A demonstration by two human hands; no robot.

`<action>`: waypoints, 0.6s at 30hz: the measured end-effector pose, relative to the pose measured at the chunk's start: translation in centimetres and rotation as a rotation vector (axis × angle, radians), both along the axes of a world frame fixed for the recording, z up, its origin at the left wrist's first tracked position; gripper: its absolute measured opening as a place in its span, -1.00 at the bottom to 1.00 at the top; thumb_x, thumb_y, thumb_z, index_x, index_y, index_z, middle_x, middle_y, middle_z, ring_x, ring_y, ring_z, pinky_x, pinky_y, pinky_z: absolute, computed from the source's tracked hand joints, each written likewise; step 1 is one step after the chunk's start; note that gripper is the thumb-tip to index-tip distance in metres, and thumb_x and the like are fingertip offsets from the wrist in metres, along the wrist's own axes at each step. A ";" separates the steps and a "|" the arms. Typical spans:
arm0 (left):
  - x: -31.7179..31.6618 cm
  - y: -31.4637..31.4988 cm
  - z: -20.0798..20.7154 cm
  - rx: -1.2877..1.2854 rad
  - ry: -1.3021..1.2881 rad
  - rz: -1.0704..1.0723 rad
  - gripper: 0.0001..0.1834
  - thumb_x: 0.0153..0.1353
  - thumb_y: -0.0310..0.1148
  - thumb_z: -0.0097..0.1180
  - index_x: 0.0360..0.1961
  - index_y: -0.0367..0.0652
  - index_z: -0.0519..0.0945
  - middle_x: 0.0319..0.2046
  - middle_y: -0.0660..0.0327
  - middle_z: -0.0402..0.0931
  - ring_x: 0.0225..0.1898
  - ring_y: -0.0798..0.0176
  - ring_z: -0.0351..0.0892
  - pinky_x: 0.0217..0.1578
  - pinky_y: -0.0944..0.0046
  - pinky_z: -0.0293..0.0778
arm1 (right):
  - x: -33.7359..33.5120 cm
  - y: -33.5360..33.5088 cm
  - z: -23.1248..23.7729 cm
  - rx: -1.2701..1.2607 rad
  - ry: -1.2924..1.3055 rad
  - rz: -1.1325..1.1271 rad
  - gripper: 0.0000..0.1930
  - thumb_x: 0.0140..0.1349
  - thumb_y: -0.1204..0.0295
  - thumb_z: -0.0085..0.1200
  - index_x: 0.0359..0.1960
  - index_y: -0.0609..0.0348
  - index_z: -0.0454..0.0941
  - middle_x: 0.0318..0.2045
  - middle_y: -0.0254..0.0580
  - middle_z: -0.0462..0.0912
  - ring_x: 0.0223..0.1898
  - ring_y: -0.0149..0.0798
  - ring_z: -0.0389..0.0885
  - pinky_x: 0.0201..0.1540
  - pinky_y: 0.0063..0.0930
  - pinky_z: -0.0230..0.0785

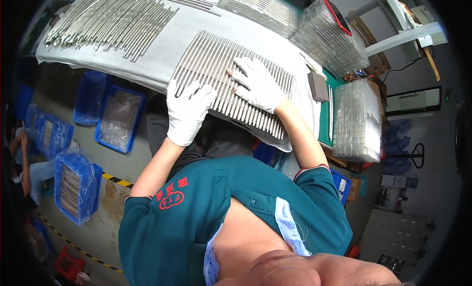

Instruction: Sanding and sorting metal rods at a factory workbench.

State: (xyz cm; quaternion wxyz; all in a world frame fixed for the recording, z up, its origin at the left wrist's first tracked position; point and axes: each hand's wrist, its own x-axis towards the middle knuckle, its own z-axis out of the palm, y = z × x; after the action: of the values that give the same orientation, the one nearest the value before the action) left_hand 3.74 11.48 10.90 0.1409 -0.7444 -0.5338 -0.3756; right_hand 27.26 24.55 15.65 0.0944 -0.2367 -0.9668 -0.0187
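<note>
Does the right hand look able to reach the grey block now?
Probably yes: the right hand rests on the rods, and only low-lying rods and white cloth seem to lie between it and the grey block.

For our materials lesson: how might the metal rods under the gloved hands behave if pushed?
The metal rods look straight and slender, so are probably stiff. Their apparently round sides suggest rolling, though close neighbours may limit it. Their shine hints at slippery surfaces.
</note>
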 end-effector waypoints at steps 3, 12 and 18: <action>0.0 -0.2 0.1 0.004 0.007 -0.024 -0.56 -0.03 -0.39 0.30 -0.04 0.13 0.71 -0.05 0.38 0.66 0.05 0.16 0.56 0.27 -0.35 0.21 | 0.0 0.0 0.1 -0.015 -0.002 -0.002 -0.41 0.46 -0.05 -0.15 0.41 -0.07 0.38 0.42 0.18 0.28 0.44 0.21 0.22 0.51 0.01 -0.02; 0.1 -0.2 0.2 0.030 0.020 -0.033 -0.53 -0.07 -0.38 0.31 -0.03 0.13 0.69 -0.03 0.37 0.63 0.04 0.16 0.56 0.26 -0.35 0.24 | 0.0 -0.1 0.2 -0.081 0.009 -0.018 -0.38 0.45 -0.09 -0.13 0.40 -0.02 0.41 0.43 0.19 0.25 0.43 0.26 0.21 0.50 0.05 -0.01; -0.9 -0.4 0.0 0.027 0.005 0.033 -0.53 -0.04 -0.39 0.31 0.00 0.13 0.68 -0.04 0.35 0.62 0.03 0.15 0.56 0.21 -0.39 0.25 | -0.8 0.0 0.6 -0.068 0.129 0.058 -0.37 0.45 -0.08 -0.11 0.39 0.02 0.40 0.41 0.19 0.28 0.40 0.25 0.27 0.47 0.06 0.06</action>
State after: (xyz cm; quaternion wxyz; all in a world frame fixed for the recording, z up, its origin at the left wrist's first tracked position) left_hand 2.84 11.06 10.92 0.1583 -0.7344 -0.5406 -0.3786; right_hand 26.42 24.57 16.27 0.1490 -0.2125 -0.9652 0.0323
